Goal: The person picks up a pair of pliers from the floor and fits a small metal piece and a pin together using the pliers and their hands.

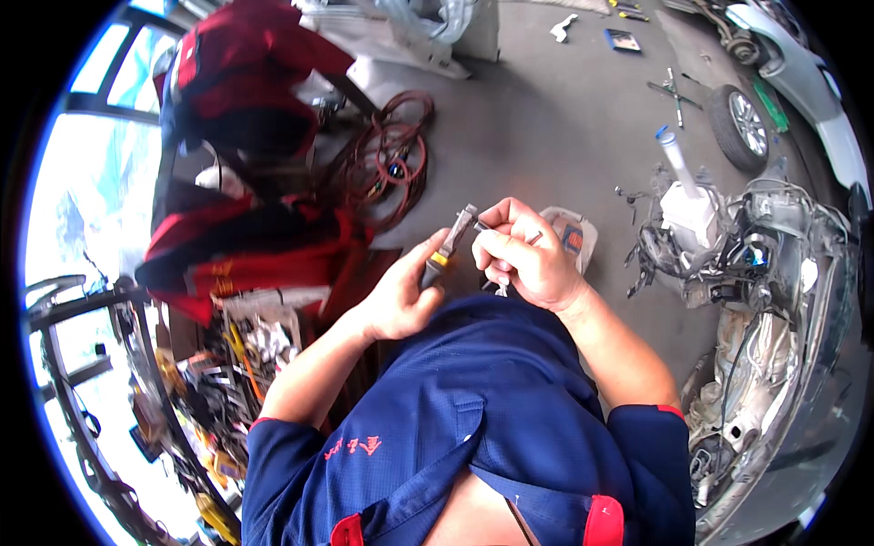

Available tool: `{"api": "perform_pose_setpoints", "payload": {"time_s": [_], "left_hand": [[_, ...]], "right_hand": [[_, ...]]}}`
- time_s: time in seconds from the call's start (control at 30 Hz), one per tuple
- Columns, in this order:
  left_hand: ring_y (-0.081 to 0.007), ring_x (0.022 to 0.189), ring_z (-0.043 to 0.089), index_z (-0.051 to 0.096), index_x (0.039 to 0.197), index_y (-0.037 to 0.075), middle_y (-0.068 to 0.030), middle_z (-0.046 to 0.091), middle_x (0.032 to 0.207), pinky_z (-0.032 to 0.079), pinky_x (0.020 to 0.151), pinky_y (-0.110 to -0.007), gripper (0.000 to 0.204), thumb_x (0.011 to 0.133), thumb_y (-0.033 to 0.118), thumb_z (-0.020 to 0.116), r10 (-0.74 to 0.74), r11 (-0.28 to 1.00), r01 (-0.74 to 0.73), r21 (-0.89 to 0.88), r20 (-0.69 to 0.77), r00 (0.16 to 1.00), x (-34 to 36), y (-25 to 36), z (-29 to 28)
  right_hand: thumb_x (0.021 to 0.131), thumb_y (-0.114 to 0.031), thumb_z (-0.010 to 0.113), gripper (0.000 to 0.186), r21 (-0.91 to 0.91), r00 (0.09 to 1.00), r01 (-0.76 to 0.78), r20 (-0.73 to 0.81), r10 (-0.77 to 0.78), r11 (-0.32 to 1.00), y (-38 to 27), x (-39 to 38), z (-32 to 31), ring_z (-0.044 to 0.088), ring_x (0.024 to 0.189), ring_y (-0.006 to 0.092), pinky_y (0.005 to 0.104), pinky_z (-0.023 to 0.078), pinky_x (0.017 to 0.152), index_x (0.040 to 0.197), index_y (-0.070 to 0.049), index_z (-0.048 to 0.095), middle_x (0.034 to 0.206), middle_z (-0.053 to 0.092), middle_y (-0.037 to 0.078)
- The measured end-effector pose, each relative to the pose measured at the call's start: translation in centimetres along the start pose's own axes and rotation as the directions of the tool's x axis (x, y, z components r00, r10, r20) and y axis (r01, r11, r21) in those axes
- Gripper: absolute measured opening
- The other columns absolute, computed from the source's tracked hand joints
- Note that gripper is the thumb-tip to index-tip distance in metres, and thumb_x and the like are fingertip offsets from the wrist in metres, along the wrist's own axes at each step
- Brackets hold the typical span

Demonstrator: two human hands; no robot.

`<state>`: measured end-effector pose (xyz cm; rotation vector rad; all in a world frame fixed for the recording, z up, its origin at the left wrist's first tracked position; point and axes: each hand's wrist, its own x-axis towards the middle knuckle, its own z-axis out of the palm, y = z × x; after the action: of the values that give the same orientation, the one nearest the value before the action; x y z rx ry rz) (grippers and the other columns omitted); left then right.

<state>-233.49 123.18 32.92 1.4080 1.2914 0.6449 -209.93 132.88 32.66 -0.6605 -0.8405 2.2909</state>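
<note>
My left hand [407, 289] is wrapped round a hand tool [458, 231] with a grey metal head and a black-and-yellow grip; it looks like pliers, but the exact kind is unclear. Close by on the right, my right hand [531, 257] is closed, thumb against the curled fingers. A thin dark piece shows at its fingertips beside the tool's head, too small to name. Both hands are in front of my blue work shirt [410, 419]. Beyond the right hand, partly covered by it, a pale tub [587, 250] stands on the floor.
Red-and-black jackets [246, 82] and a coiled reddish hose [401, 159] are at the far left. A crowded tool cart [241, 355] stands near left. On the right are an opened car front [728, 273], a wheel [740, 127] and a cross wrench [675, 93].
</note>
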Motion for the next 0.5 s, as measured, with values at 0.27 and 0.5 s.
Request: {"api": "perform_pose_setpoints", "payload": {"time_s": [0.27, 0.5], "left_hand": [[-0.0370, 0.124, 0.060, 0.032, 0.162, -0.006, -0.0231, 0.057, 0.135, 0.045, 0.113, -0.043, 0.081, 0.084, -0.004, 0.055, 0.358, 0.919, -0.373, 0.127, 0.124, 0.925, 11.7, 3.7, -0.9], [-0.0470, 0.137, 0.055, 0.035, 0.159, -0.008, -0.0309, 0.054, 0.146, 0.042, 0.120, -0.047, 0.084, 0.079, -0.005, 0.057, 0.383, 0.814, -0.490, 0.312, 0.345, 0.857, 23.2, 5.9, -5.3]], "right_hand": [[0.107, -0.012, 0.063, 0.013, 0.047, 0.990, 0.123, -0.082, -0.119, 0.991, -8.0, 1.0, -4.4, 0.055, 0.067, 0.0087, 0.0251, 0.045, 0.058, 0.114, -0.004, 0.055, 0.085, 0.068, 0.010], [0.112, -0.021, 0.055, 0.013, 0.582, 0.995, 0.009, 0.075, -0.064, 0.813, -11.7, 5.4, -9.3, 0.042, 0.065, 0.0049, 0.0205, 0.035, 0.053, 0.109, -0.011, 0.062, 0.076, 0.049, -0.002]]}}
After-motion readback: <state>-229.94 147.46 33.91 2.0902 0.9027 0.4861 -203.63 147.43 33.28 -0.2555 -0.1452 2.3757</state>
